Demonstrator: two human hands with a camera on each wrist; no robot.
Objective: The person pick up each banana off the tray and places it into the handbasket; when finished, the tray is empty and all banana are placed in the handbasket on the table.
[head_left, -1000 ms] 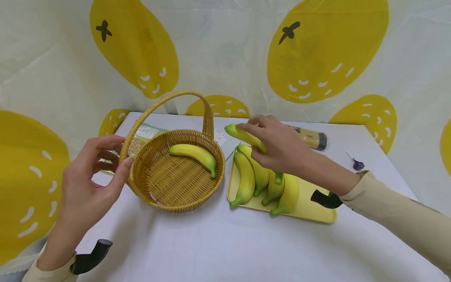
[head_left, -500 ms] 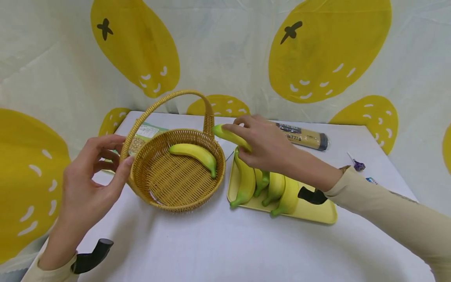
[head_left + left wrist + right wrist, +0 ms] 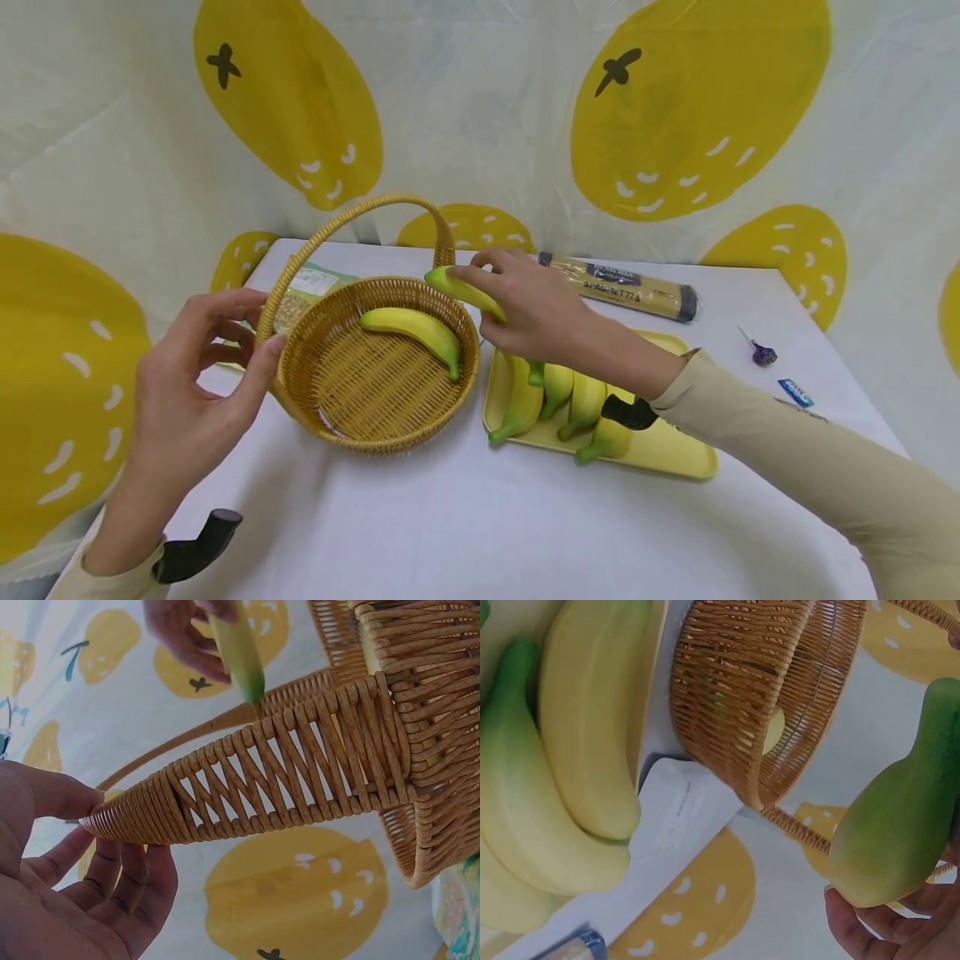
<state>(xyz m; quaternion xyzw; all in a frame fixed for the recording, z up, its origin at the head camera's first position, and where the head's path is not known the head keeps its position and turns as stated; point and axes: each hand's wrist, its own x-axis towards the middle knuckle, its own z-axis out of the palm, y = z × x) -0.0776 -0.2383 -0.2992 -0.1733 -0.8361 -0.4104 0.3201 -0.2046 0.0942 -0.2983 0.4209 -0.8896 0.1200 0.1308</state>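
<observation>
My left hand point(image 3: 202, 383) pinches the handle of a round wicker basket point(image 3: 382, 446) between thumb and fingers; the left wrist view shows the grip on the woven handle point(image 3: 247, 772). One banana point(image 3: 412, 327) lies inside the basket, toward its right side. My right hand point(image 3: 525, 304) grips another banana point(image 3: 468, 292) from above, its green tip over the basket's right rim. In the right wrist view that held banana point(image 3: 900, 817) hangs beside the basket point(image 3: 735, 697). Several bananas point(image 3: 521, 400) lie side by side on a yellow tray point(image 3: 667, 454), partly hidden by my right arm.
Behind the tray lies a spaghetti packet point(image 3: 622, 287). A purple-wrapped lollipop point(image 3: 763, 354) and a small blue packet point(image 3: 795, 392) are at the right. A green-and-clear bag point(image 3: 311, 283) lies behind the basket, and a white paper point(image 3: 682, 802) between basket and tray.
My right hand has carried the held banana leftward from above the tray to the basket's right rim. The left hand stays on the handle, and the basket has not moved.
</observation>
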